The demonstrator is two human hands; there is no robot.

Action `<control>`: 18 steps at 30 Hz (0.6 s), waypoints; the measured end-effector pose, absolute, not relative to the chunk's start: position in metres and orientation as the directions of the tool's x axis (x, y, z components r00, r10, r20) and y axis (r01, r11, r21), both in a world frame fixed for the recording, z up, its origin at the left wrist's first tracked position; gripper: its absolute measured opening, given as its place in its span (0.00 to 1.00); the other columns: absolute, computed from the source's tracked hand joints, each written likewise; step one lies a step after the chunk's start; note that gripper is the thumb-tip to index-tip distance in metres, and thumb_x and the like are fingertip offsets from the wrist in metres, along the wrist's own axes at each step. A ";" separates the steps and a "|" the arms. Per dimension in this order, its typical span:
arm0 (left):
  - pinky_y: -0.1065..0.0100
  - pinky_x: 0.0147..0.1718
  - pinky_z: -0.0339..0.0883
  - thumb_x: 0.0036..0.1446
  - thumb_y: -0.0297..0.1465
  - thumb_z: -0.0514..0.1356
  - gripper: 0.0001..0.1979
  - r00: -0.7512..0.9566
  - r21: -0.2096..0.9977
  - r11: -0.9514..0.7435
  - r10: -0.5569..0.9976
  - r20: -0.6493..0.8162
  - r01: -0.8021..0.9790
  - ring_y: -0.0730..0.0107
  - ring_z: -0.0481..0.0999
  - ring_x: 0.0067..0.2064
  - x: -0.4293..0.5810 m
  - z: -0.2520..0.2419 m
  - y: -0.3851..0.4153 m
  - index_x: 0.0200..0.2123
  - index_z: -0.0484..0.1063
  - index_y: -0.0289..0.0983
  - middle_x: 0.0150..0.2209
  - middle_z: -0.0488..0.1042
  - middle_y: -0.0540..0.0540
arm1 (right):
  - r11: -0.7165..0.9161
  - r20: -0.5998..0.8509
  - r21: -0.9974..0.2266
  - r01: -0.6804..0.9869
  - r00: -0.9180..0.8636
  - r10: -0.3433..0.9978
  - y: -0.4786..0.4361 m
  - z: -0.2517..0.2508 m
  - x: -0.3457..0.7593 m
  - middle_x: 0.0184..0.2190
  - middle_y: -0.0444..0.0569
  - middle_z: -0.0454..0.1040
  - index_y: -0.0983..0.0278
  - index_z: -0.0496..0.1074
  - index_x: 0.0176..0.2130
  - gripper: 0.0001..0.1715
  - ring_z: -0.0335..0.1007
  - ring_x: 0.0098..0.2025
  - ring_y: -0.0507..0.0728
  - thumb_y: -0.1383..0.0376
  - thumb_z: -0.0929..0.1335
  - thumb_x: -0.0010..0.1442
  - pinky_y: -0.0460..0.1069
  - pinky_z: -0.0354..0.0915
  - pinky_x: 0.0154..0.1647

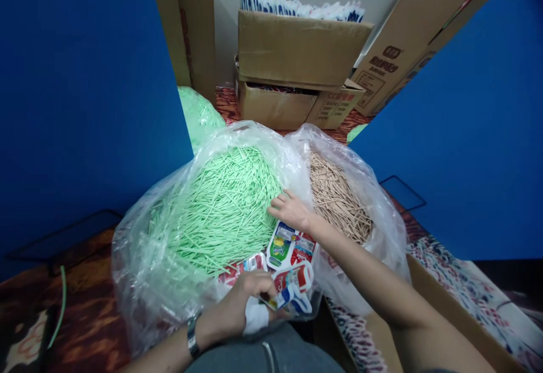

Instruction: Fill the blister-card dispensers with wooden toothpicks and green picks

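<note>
My left hand (252, 294) is closed on several printed packets (292, 282) in red, white and blue, near my lap. A white patch shows beside its thumb. My right hand (291, 210) reaches to the right edge of a heap of thin green sticks (229, 203) in a clear plastic bag, its fingers apart and holding nothing visible. Below that hand lies a green and blue packet (280, 246), with a red one beside it. Another red packet (244, 267) rests at the green heap's front edge. Brown sticks (339, 198) fill a second clear bag on the right.
Stacked cardboard boxes (297, 48) stand at the back, the upper one full of white and blue packets. Blue panels (85, 90) rise on both sides. An open carton (458, 305) with patterned packets sits at the lower right. A green bag (199, 116) lies behind the left panel.
</note>
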State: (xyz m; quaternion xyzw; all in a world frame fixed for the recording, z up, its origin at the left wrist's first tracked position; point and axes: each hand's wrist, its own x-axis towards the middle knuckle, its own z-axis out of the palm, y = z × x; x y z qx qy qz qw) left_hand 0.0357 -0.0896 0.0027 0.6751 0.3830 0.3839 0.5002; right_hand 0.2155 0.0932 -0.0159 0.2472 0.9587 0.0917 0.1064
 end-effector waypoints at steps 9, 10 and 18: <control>0.73 0.27 0.57 0.50 0.33 0.65 0.13 0.451 0.978 -0.149 0.890 0.068 0.147 0.73 0.66 0.26 0.044 -0.006 -0.087 0.19 0.67 0.35 0.23 0.70 0.50 | 0.930 -0.168 0.325 0.173 -0.957 0.237 0.099 -0.020 0.208 0.38 0.50 0.70 0.64 0.71 0.38 0.13 0.62 0.44 0.57 0.70 0.59 0.66 0.58 0.53 0.56; 0.73 0.26 0.57 0.49 0.33 0.65 0.13 0.451 0.978 -0.144 0.890 0.061 0.152 0.73 0.66 0.26 0.046 -0.007 -0.087 0.19 0.67 0.35 0.23 0.70 0.50 | 0.932 -0.173 0.335 0.140 -0.963 0.207 0.101 -0.021 0.208 0.38 0.49 0.70 0.65 0.71 0.38 0.13 0.62 0.43 0.58 0.70 0.59 0.66 0.57 0.54 0.55; 0.73 0.26 0.55 0.48 0.33 0.66 0.13 0.448 0.979 -0.147 0.891 0.069 0.142 0.73 0.65 0.26 0.051 -0.017 -0.087 0.20 0.66 0.35 0.23 0.69 0.50 | 0.887 -0.146 0.459 0.055 -0.980 0.136 0.109 -0.029 0.211 0.40 0.50 0.70 0.64 0.70 0.42 0.14 0.62 0.45 0.59 0.70 0.57 0.66 0.58 0.54 0.55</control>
